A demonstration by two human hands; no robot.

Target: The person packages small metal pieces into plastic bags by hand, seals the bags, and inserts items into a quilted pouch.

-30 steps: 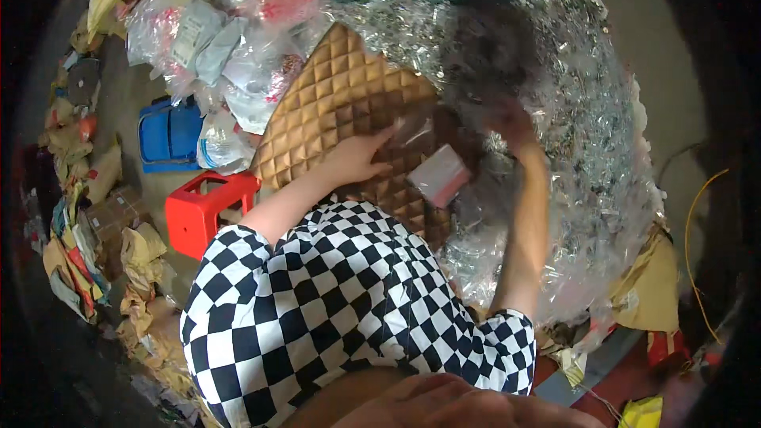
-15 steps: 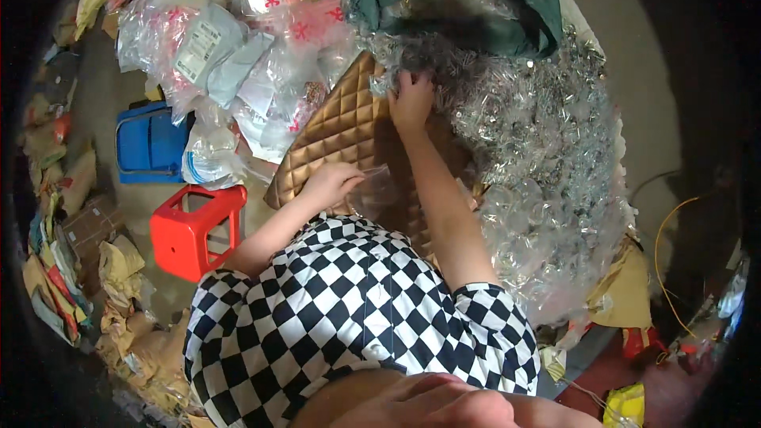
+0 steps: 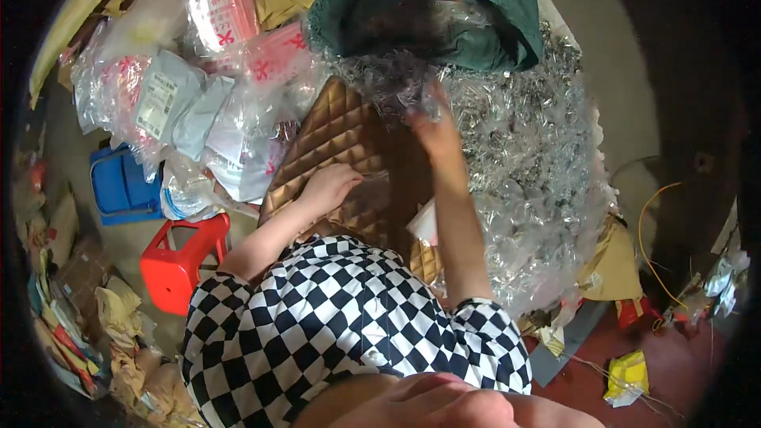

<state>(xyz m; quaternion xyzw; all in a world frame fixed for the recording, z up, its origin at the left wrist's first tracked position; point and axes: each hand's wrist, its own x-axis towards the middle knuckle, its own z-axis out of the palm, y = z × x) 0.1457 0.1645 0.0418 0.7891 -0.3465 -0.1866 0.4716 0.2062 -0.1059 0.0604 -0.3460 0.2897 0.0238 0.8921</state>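
Observation:
My left hand (image 3: 333, 188) rests low over the bronze quilted mat (image 3: 337, 123), its fingers pinched on the edge of a clear plastic bag (image 3: 371, 192). The bag is thin and hard to see against the shaded mat. My right hand (image 3: 434, 128) reaches farther out, at the near edge of a heap of small clear shiny pieces (image 3: 515, 135). Motion smears its fingers, so whether they hold a piece cannot be told. Just beyond, a dark green sack (image 3: 511, 32) lies with its mouth facing me and similar clear stuff inside.
Clear and grey plastic packages (image 3: 170, 103) pile up at the far left. Left of me stand a blue stool (image 3: 123, 186) and a red stool (image 3: 178, 265). A white flat piece (image 3: 426, 223) lies by my right forearm. Brown paper (image 3: 609, 269) and a yellow packet (image 3: 628, 376) are at the right.
My right hand has drawn slightly back and to the right from the shaded heap before the sack. My left hand keeps its pinch. The whole view has shifted, and a white flat piece now shows more.

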